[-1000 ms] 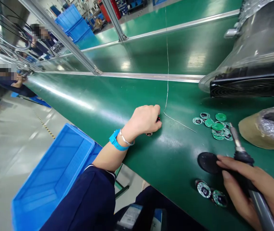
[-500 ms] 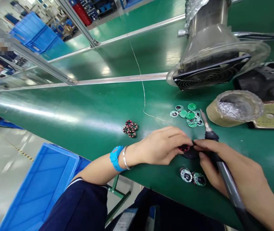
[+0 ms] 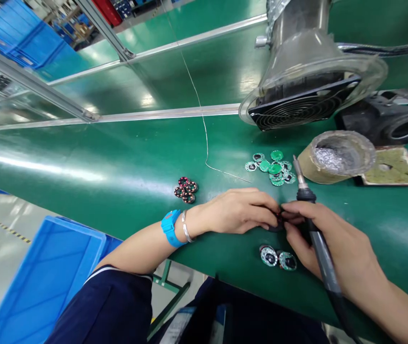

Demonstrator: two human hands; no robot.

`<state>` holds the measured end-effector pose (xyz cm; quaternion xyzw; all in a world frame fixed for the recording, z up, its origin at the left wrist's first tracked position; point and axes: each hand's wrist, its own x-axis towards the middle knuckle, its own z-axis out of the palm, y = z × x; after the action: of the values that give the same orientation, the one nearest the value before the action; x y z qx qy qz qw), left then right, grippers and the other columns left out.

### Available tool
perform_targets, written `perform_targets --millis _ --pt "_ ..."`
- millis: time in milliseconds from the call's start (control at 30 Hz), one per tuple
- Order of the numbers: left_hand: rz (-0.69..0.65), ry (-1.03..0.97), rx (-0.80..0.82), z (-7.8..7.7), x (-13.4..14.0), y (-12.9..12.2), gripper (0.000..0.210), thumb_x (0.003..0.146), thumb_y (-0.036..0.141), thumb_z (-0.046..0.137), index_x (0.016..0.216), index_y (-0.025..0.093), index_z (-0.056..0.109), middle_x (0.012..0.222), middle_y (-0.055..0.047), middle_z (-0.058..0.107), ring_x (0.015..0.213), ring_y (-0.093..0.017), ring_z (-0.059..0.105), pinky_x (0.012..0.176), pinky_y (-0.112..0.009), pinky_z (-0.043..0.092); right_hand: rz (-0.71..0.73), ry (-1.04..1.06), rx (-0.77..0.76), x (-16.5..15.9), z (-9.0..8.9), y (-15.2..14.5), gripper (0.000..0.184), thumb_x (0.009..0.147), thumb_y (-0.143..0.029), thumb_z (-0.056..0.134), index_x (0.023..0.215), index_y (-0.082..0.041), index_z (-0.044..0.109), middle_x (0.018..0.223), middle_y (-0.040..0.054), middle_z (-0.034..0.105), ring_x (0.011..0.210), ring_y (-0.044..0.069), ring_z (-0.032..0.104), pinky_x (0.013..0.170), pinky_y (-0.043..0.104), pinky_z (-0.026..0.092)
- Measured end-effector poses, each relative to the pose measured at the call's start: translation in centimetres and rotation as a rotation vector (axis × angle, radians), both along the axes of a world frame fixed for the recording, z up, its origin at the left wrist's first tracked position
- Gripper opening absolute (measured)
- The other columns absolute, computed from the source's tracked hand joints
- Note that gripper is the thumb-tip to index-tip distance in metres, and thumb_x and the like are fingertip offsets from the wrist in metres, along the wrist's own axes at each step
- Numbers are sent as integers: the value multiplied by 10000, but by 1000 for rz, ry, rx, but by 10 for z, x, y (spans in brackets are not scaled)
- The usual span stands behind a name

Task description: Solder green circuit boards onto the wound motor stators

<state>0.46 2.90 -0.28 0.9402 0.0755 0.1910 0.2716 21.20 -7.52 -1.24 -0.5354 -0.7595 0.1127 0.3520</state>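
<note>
One small dark piece (image 3: 280,221), mostly hidden, pinched in left hand (image 3: 245,210) above counter (image 3: 135,205), perhaps to steady it. Right hand (image 3: 345,251) wrapped around soldering iron (image 3: 323,255), fingertips (image 3: 287,207) just beside same piece, contact unclear; tip turned away from fingertips, likely for safety. Thin wire (image 3: 206,138) with loose end close to green discs (image 3: 274,167), probably for quick reach. Reddish rings (image 3: 188,197) beyond left hand, two round parts (image 3: 269,256) near counter's front edge: seemingly grouped apart to avoid mixing.

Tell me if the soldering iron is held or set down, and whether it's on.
Held: the soldering iron sits in the right hand. On or off, I cannot tell; no switch or light shows.
</note>
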Motion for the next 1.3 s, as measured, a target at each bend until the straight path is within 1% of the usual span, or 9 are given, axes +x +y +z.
perform_targets --millis 167,300,400,500,600,733,867,1000,1300 --pt "-80 -88 182 5 -15 5 248 1002 191 430 974 207 675 955 -44 743 843 -141 665 742 -286 496 13 36 -10 0 0 -1 347 873 -143 572 1205 -236 530 968 15 665 787 121 674 741 231 554" --pt "46 -197 152 18 -25 2 185 964 135 484 925 188 657 854 -30 720 740 -122 636 693 -262 503 19 67 4 -1 1 0 331 869 -117 548 1184 -218 536 950 14 672 773 112 673 699 213 553" --pt "114 -173 174 18 -22 0 107 920 134 574 961 189 655 865 -26 712 774 -122 634 736 -257 521 27 82 11 -1 2 1 349 867 -108 534 1196 -220 524 944 13 681 767 119 673 701 233 565" --pt "67 -94 280 12 -12 -1 153 932 221 596 1070 199 658 942 -37 728 869 -151 644 787 -282 525 37 85 14 -1 0 1 353 866 -136 545 1208 -220 519 981 35 680 793 140 679 709 262 576" --pt "10 -124 370 10 -6 -4 144 957 184 549 1034 182 671 947 -36 742 912 -162 657 770 -284 516 69 83 26 -2 -2 2 349 862 -155 568 1204 -208 518 1016 57 683 840 160 681 732 284 579" --pt "-83 -161 273 17 -10 -9 222 996 208 461 947 183 676 879 -18 743 858 -144 663 736 -272 521 113 95 32 -5 -3 3 332 864 -154 584 1188 -198 522 1061 70 685 858 163 680 758 293 574" --pt "111 -190 118 18 -16 -10 116 908 175 539 893 212 648 812 0 705 772 -121 641 761 -265 535 113 99 42 -6 -3 4 320 865 -161 584 1175 -213 525 1063 58 694 855 166 689 751 293 568" --pt "128 -34 246 9 -14 -2 182 897 155 525 1002 203 665 902 -29 692 809 -136 622 746 -280 517 96 89 68 -8 -3 6 323 860 -152 587 1171 -218 527 1027 45 698 812 155 673 735 295 555" --pt "-5 -95 355 9 -11 4 227 1012 203 439 1013 185 665 927 -30 735 786 -127 631 684 -273 476 107 79 76 -10 -2 9 252 889 -138 557 1131 -203 531 839 -1 652 728 119 621 675 245 515"
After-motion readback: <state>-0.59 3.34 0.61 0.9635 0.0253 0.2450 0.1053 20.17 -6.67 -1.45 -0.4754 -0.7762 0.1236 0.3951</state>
